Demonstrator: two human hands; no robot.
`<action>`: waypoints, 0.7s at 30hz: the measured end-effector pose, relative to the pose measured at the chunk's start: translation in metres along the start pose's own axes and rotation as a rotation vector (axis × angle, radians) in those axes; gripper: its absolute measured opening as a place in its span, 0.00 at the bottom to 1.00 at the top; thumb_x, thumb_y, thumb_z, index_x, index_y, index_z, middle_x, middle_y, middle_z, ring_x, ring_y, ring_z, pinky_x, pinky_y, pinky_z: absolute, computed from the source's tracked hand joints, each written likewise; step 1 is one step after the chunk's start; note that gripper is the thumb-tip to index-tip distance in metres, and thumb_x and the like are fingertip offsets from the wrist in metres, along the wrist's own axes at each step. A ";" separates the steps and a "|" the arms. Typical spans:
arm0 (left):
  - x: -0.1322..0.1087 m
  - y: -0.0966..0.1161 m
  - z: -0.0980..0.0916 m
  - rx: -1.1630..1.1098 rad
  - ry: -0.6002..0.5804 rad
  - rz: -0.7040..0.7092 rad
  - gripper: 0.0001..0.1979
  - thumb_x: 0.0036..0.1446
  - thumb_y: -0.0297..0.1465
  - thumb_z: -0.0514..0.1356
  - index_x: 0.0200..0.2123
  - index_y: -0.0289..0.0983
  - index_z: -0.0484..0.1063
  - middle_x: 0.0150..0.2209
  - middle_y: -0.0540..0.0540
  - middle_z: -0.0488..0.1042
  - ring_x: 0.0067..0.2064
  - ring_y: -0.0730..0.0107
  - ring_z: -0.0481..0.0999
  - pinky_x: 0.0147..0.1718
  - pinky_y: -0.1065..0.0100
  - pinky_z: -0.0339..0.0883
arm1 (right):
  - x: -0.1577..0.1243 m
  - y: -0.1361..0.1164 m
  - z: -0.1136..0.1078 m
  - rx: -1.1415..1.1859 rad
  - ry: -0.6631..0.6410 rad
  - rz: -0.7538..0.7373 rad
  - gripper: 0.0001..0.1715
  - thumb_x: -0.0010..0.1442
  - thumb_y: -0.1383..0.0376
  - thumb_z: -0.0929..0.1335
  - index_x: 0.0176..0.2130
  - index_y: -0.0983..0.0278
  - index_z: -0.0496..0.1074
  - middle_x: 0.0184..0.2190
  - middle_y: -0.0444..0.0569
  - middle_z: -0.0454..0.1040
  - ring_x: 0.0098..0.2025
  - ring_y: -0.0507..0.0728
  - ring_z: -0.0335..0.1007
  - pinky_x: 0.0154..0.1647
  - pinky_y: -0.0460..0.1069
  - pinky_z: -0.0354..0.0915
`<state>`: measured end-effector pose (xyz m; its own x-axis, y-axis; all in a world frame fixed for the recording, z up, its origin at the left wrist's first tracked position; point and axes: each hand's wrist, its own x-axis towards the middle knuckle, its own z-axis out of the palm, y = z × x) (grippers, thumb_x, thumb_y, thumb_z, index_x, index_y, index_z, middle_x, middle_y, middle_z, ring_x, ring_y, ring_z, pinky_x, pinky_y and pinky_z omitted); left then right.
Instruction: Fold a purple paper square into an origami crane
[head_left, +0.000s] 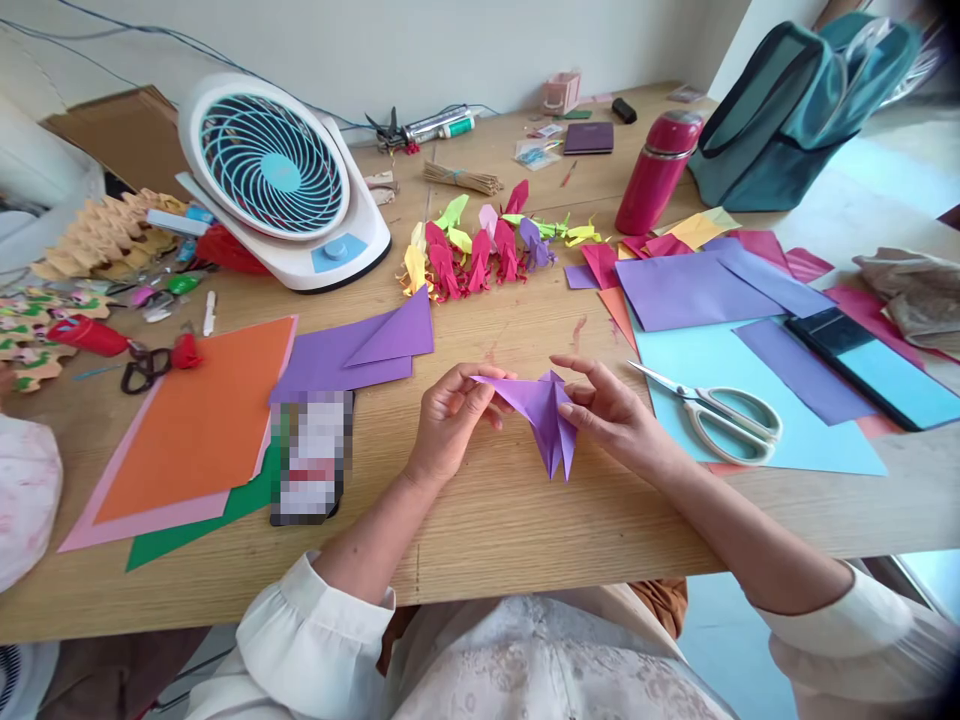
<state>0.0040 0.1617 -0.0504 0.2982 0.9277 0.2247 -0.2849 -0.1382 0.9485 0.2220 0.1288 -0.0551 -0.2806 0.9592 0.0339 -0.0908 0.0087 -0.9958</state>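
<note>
A purple folded-paper figure (551,420), with a long point to the left and several points hanging down, is held between my two hands above the table. My left hand (454,410) pinches the long left point between thumb and fingers. On the figure's right side, the thumb of my right hand (604,405) presses its folds, with the index finger stretched out above; the other fingers are partly hidden. White-handled scissors (731,425) lie to the right of my right hand, on a light blue sheet (810,455). Purple sheets (330,355) lie beyond my left hand.
Folded paper figures (480,260) in several colours stand beyond my hands. A white fan (277,170) is at the back left, a pink flask (660,170) and teal bag (780,120) at the back right. Orange paper (202,420) and a phone (311,460) lie left.
</note>
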 end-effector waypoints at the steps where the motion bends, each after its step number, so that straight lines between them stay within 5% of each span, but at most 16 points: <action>1: 0.000 0.001 0.001 0.027 -0.008 0.008 0.08 0.63 0.36 0.63 0.42 0.39 0.76 0.44 0.44 0.81 0.32 0.75 0.79 0.26 0.76 0.73 | 0.000 0.001 0.000 -0.017 0.008 -0.017 0.33 0.63 0.51 0.70 0.63 0.55 0.61 0.35 0.45 0.74 0.31 0.53 0.68 0.30 0.48 0.66; 6: -0.001 0.005 0.004 0.234 -0.036 0.140 0.07 0.64 0.33 0.62 0.43 0.37 0.76 0.42 0.44 0.81 0.32 0.76 0.78 0.32 0.74 0.75 | -0.003 0.003 0.000 -0.180 0.034 -0.071 0.19 0.66 0.53 0.68 0.51 0.59 0.77 0.40 0.48 0.76 0.39 0.55 0.71 0.37 0.49 0.67; 13: -0.002 0.004 -0.003 0.378 -0.054 0.310 0.09 0.64 0.31 0.62 0.47 0.39 0.73 0.45 0.45 0.79 0.37 0.73 0.80 0.38 0.71 0.76 | -0.004 0.002 0.002 -0.157 0.153 -0.148 0.16 0.66 0.52 0.68 0.48 0.57 0.71 0.29 0.42 0.68 0.26 0.51 0.62 0.26 0.47 0.62; 17: -0.002 0.012 -0.005 0.590 -0.069 0.339 0.07 0.68 0.32 0.57 0.42 0.40 0.75 0.40 0.47 0.80 0.36 0.73 0.79 0.39 0.71 0.74 | -0.003 0.002 0.003 -0.226 0.115 -0.149 0.16 0.67 0.50 0.66 0.41 0.59 0.74 0.35 0.48 0.72 0.34 0.55 0.68 0.33 0.50 0.67; 21: -0.001 0.014 -0.007 0.615 -0.005 0.294 0.11 0.70 0.34 0.54 0.46 0.40 0.75 0.40 0.46 0.80 0.38 0.70 0.80 0.40 0.70 0.74 | -0.003 0.004 0.003 -0.336 0.121 -0.155 0.17 0.68 0.52 0.65 0.46 0.59 0.76 0.39 0.50 0.73 0.39 0.58 0.70 0.39 0.53 0.67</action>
<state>-0.0072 0.1611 -0.0388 0.2923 0.8199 0.4922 0.2142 -0.5577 0.8019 0.2193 0.1248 -0.0588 -0.1715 0.9655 0.1962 0.2008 0.2292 -0.9524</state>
